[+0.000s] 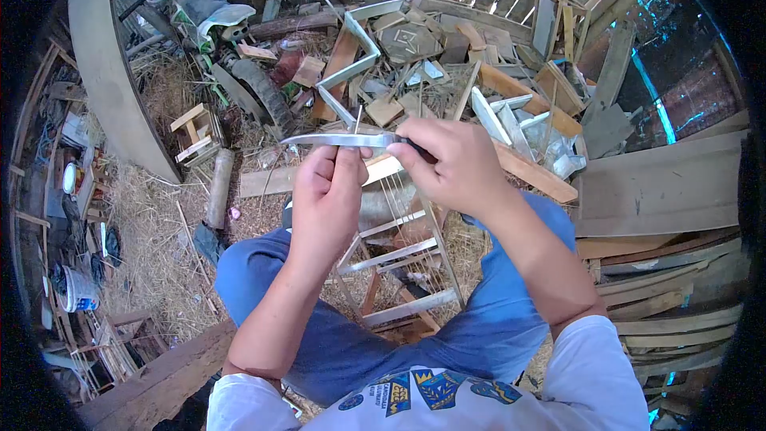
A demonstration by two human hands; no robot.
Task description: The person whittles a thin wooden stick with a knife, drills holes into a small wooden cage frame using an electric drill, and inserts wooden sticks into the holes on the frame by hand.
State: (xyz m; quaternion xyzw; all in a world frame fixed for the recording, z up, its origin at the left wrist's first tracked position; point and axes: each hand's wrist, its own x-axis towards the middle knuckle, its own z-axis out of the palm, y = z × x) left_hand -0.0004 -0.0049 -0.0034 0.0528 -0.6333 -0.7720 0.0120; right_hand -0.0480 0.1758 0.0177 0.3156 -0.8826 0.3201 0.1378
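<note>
My right hand [456, 161] is closed around the dark handle of a knife [319, 140], its long blade pointing left and lying almost level. Just below the blade, my left hand [325, 191] is closed in a pinch on a thin wooden stick [358, 115], whose tip rises above the blade. The blade crosses in front of the stick; whether the edge touches it I cannot tell. Between my knees stands a light wooden frame [411, 255] with crossbars and thin rods, partly hidden by my left hand and forearm.
Wood offcuts [407, 40] are heaped ahead against a plank wall. A curved panel [112, 72] stands at the left, near a log [219, 187] on the straw-covered ground. Boards [662, 187] are stacked at the right. A white bucket [78, 289] sits far left.
</note>
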